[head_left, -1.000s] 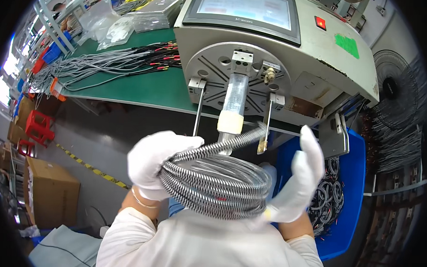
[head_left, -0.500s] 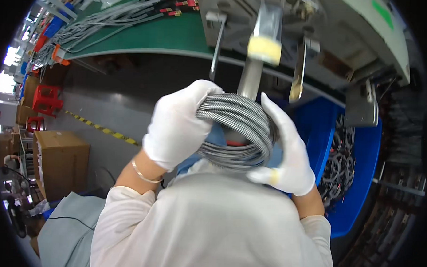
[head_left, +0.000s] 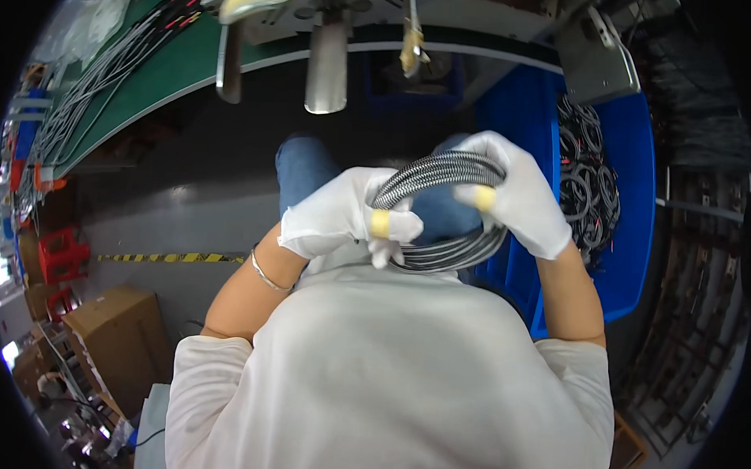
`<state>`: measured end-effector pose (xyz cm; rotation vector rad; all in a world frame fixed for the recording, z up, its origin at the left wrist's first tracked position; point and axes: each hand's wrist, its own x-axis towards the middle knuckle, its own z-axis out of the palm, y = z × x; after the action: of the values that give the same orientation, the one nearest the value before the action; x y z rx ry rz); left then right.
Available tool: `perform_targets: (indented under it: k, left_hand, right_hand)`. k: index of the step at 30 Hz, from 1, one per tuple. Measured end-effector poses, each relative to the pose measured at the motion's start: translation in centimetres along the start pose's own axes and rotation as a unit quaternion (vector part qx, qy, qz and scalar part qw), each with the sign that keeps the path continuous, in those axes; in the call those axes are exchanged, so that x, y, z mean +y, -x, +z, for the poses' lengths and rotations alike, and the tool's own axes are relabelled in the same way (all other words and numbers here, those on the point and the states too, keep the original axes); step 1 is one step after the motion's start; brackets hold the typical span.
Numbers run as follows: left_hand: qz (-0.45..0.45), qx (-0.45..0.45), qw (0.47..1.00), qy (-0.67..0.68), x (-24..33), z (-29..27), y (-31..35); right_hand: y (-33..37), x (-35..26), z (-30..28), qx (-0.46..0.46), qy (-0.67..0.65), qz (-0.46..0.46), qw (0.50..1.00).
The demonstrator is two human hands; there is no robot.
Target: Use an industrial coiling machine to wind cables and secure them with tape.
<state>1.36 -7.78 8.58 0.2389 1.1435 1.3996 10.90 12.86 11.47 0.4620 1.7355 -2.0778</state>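
Note:
A coil of grey-and-black braided cable (head_left: 444, 172) is held up in front of my body, its loops bundled into a ring. My left hand (head_left: 355, 213), in a white glove with yellow tape on the thumb, is closed round the coil's left side. Wrapped over its right side is my right hand (head_left: 513, 190), gloved alike, its taped thumb inside the ring. Beyond the coil, the machine's flat metal arm (head_left: 327, 67) juts out from the bench edge, apart from both hands.
At my right stands a blue bin (head_left: 628, 218) holding several coiled cables (head_left: 588, 176). Grey cables (head_left: 95, 92) lie on the green bench (head_left: 140, 102) at the far left. A cardboard box (head_left: 124, 341) and red stools (head_left: 63, 254) stand on the floor at left.
The coil has come away from the machine's metal arm. My right hand, spread beside it before, now grips it. The view has turned toward the right-hand bin.

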Motion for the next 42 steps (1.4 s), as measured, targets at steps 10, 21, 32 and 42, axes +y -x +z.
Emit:
perform_targets:
  k: [10,21,32,42]
  left_hand:
    - [-0.044,0.053,0.964,-0.257,3.8,1.1,-1.8]
    - [0.036,0.051,0.960,-0.274,3.4,-1.3,-0.7]
    - [0.070,0.040,0.946,-0.314,3.3,-0.9,-1.2]
    - [-0.036,0.101,0.963,-0.246,3.4,0.2,-2.8]
  right_hand:
    - [-1.8,-1.0,-0.5,-0.050,0.191,0.034,0.980]
    - [-0.5,4.3,-5.1,0.042,0.127,-0.052,0.990]
    - [0.5,3.5,-6.1,0.008,0.213,-0.135,0.968]
    - [1.0,5.3,-2.3,0.076,0.014,-0.154,0.985]
